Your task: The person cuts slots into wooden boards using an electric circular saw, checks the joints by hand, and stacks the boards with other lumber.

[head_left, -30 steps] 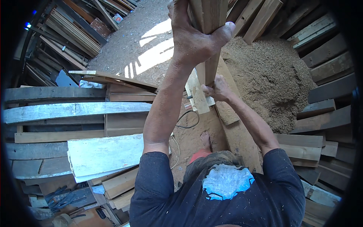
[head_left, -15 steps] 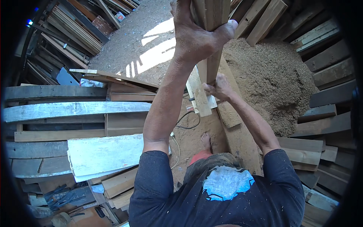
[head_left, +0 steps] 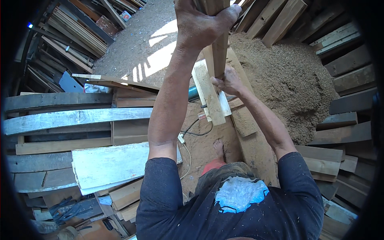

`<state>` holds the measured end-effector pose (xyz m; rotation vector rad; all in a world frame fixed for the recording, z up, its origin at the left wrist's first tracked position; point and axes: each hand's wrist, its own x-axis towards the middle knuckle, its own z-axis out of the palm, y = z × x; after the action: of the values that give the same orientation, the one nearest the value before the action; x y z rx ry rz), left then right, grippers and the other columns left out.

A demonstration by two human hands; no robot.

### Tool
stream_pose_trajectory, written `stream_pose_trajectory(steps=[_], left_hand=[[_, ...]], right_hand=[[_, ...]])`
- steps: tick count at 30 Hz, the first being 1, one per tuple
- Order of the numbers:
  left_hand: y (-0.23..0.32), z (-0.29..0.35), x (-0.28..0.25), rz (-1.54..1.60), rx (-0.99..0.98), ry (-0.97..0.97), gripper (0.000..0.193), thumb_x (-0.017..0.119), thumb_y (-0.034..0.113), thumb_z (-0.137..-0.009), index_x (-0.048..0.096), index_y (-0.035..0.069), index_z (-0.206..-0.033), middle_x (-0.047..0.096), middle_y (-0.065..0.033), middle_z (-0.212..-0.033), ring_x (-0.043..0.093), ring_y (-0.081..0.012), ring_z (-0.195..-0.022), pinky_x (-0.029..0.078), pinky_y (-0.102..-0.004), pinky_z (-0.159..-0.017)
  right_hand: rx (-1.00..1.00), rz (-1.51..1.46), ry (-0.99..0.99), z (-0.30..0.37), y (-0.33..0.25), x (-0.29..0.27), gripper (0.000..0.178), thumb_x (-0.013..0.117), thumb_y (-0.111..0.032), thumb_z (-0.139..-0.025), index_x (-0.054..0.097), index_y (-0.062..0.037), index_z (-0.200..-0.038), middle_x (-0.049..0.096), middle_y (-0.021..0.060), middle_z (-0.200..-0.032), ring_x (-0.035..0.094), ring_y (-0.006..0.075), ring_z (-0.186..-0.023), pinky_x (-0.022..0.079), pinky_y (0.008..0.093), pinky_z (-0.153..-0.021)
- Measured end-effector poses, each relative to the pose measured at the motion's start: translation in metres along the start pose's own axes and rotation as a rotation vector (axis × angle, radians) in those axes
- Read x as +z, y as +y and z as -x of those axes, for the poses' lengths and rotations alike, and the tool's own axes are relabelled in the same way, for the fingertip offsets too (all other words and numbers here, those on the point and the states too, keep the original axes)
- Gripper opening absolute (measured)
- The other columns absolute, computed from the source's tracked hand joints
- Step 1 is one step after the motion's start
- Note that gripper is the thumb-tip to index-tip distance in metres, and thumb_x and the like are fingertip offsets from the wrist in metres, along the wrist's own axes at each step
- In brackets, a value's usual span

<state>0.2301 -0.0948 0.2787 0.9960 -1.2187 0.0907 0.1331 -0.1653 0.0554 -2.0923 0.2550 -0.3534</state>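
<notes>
A long wooden beam (head_left: 219, 50) stands tilted in front of me, its upper end running out of the picture at the top. My left hand (head_left: 202, 28) is wrapped around its upper part, thumb stretched along the right side. Lower down, my right hand (head_left: 230, 83) grips the same beam near its bottom end. Just under that end lie a dusty plank (head_left: 216, 110) and a white-faced board (head_left: 199, 78). A green cylindrical thing (head_left: 193, 93) shows partly beside them, mostly hidden by my left forearm and the boards.
A sawdust heap (head_left: 286, 88) spreads to the right, with stacked timber (head_left: 320, 160) beyond it. Boards and a white panel (head_left: 114, 164) fill the left. A cable (head_left: 202, 133) and a white connector (head_left: 181, 138) lie near my bare foot (head_left: 218, 148). Planks (head_left: 276, 22) lean at the back.
Both hands have shifted a little up and to the left in the picture, carrying the beam along. The green cylinder and the white connector show more now.
</notes>
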Motion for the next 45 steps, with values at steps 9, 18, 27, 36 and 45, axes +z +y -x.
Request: stream_pose_trajectory(steps=[9,18,27,36,45], left_hand=[[-0.028,-0.016,-0.017,-0.007,0.018,-0.007,0.111,0.065,-0.003,-0.075,0.006,0.016,-0.167,0.059,-0.0071,-0.130,0.064,-0.0119,-0.094,0.057,-0.0248,-0.074],[-0.039,-0.038,-0.032,-0.087,-0.039,0.010,0.112,0.065,-0.003,-0.074,0.004,0.016,-0.167,0.057,-0.0075,-0.133,0.064,-0.0125,-0.094,0.057,-0.0265,-0.074],[-0.041,-0.059,-0.041,-0.165,0.217,-0.027,0.117,0.068,-0.002,-0.071,0.003,0.013,-0.166,0.050,-0.0103,-0.146,0.060,-0.0178,-0.117,0.055,-0.0278,-0.088],[0.090,-0.043,0.020,-0.109,0.357,-0.087,0.080,0.071,0.010,-0.078,0.028,0.010,-0.145,0.055,-0.0107,-0.131,0.059,-0.0182,-0.110,0.052,-0.0289,-0.088],[0.198,0.041,0.081,-0.041,0.348,-0.054,0.039,0.074,0.023,-0.087,0.059,0.005,-0.118,0.063,-0.0102,-0.109,0.061,-0.0171,-0.096,0.049,-0.0284,-0.083]], right_hand=[[-0.037,0.076,0.002,-0.036,0.006,0.001,0.032,0.070,-0.024,-0.082,0.062,-0.0002,-0.101,0.067,0.0163,-0.083,0.069,0.0294,-0.078,0.055,0.0428,-0.073],[0.010,0.054,0.000,-0.090,0.011,0.004,0.040,0.074,-0.020,-0.079,0.061,-0.0046,-0.114,0.071,0.0182,-0.089,0.070,0.0339,-0.085,0.055,0.0450,-0.078],[-0.076,0.014,0.035,-0.128,-0.006,0.000,0.034,0.074,-0.022,-0.078,0.064,-0.0051,-0.105,0.070,0.0198,-0.092,0.070,0.0380,-0.089,0.054,0.0472,-0.080],[-0.590,-0.261,0.441,-0.011,-0.169,-0.075,0.037,0.074,-0.018,-0.086,0.065,0.0028,-0.115,0.071,0.0164,-0.102,0.070,0.0261,-0.093,0.057,0.0395,-0.081],[-0.490,-0.550,0.751,0.188,-0.195,-0.162,0.041,0.072,-0.014,-0.092,0.061,0.0043,-0.127,0.068,0.0141,-0.117,0.065,0.0220,-0.106,0.050,0.0377,-0.096]])
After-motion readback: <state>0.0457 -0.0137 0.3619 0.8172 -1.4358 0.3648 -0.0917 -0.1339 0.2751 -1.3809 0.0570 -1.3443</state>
